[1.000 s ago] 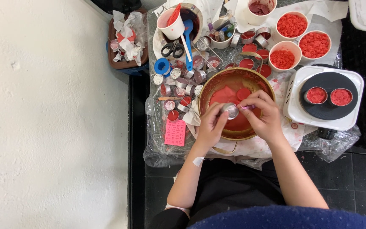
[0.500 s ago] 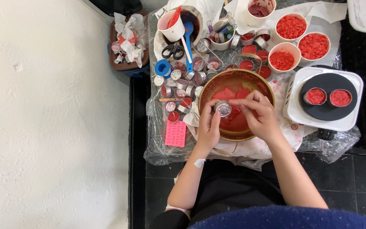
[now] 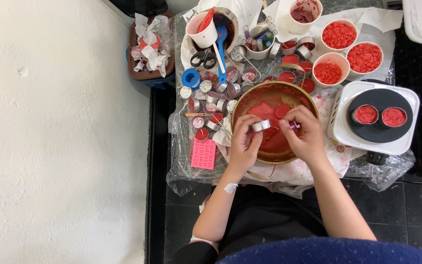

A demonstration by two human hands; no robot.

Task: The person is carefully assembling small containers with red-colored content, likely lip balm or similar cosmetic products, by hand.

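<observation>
The left hand (image 3: 242, 146) now pinches the little metal cup (image 3: 260, 125) tipped on its side, not upright like before. It sits over the big bowl (image 3: 250, 95) mid-surface. The right hand (image 3: 306, 134) fingers pinch a small pink bit (image 3: 294, 125), so the cup looks emptied.

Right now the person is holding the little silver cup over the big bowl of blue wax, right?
Not quite: the wax in the big bowl is red, not blue. The head view shows the left hand holding the little silver cup over it.
</observation>
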